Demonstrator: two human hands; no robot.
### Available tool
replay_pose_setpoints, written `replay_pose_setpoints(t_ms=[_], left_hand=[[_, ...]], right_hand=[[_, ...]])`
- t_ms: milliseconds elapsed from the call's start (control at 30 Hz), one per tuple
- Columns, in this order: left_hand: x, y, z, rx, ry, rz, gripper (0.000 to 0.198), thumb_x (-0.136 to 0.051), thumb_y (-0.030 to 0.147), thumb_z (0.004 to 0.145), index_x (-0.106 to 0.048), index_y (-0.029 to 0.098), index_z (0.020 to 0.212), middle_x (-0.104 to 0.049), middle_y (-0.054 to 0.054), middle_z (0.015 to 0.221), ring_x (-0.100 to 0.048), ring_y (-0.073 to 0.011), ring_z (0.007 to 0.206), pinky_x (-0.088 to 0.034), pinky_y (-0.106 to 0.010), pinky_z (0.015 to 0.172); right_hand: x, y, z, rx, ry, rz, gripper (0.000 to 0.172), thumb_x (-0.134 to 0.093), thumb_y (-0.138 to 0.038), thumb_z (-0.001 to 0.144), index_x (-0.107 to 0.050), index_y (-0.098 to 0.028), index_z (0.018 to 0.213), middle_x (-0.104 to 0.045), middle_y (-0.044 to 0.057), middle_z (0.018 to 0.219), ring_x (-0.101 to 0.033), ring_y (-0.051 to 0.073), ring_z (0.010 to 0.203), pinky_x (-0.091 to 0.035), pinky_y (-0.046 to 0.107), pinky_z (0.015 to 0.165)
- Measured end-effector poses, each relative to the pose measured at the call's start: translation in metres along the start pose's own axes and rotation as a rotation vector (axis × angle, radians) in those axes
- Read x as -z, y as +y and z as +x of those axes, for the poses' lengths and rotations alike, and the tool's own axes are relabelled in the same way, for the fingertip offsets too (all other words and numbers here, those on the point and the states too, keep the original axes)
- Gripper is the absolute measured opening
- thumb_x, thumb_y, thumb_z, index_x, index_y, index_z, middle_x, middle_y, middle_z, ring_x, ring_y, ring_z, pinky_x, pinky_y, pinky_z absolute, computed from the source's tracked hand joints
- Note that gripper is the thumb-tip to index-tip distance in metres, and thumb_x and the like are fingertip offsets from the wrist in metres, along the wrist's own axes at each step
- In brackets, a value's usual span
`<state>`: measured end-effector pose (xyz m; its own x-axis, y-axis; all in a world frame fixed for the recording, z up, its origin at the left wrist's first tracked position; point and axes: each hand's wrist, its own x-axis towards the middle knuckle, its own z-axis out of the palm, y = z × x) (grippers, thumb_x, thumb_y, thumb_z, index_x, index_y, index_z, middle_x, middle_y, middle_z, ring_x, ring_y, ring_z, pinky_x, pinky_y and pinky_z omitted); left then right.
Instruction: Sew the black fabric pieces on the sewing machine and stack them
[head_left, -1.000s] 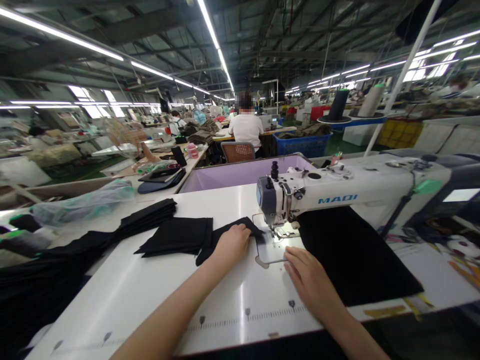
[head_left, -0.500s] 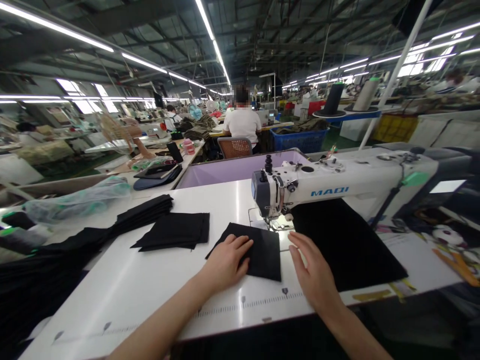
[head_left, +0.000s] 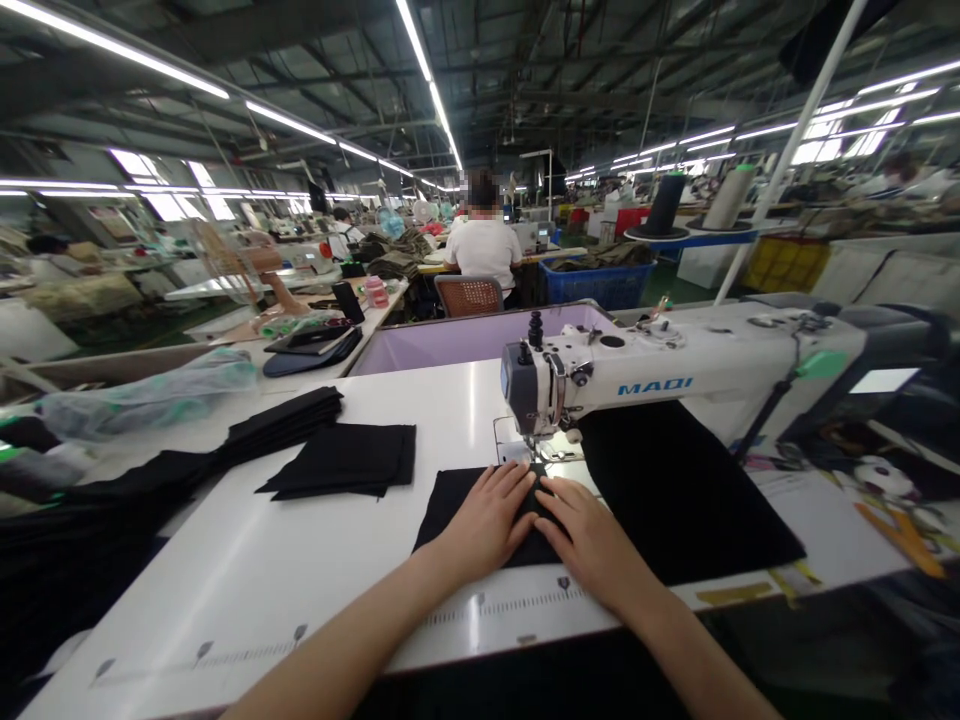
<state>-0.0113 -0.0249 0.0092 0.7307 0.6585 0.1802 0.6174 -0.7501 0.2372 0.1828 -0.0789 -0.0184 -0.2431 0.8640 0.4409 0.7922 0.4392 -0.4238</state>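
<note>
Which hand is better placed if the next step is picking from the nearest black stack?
Likely the left hand: it is closer to the black stack, while the right hand lies farther across. Both have fingers on the black piece by the sewing machine.

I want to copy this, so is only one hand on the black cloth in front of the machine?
No, the left hand and the right hand both have fingers on the cloth.

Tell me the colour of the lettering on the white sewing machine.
Blue lettering, best seen in the head view.
</note>
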Motion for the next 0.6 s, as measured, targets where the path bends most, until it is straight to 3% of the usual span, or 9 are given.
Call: replay_pose_setpoints(t_ms=[200,600], left_hand=[[0.001,-0.012,0.007,0.027,-0.019,-0.022,0.052,-0.048,0.039,0.1,-0.043,0.017,0.147,-0.042,-0.014,0.154,-0.037,-0.0271,0.144,-0.032,-0.052,0.117],[0.003,-0.015,0.012,0.016,-0.042,-0.003,0.051,-0.046,0.039,0.101,-0.043,0.016,0.147,-0.041,-0.012,0.155,-0.034,-0.0263,0.146,-0.03,-0.052,0.119]], right_hand=[[-0.005,0.009,0.009,0.002,-0.013,-0.003,0.033,-0.05,-0.029,0.098,-0.064,-0.017,0.125,-0.062,0.012,0.133,-0.056,0.027,0.124,-0.048,0.049,0.107],[-0.004,0.007,0.011,-0.018,-0.047,-0.031,0.034,-0.051,-0.027,0.098,-0.062,-0.015,0.128,-0.06,0.013,0.136,-0.054,0.027,0.127,-0.048,0.049,0.107]])
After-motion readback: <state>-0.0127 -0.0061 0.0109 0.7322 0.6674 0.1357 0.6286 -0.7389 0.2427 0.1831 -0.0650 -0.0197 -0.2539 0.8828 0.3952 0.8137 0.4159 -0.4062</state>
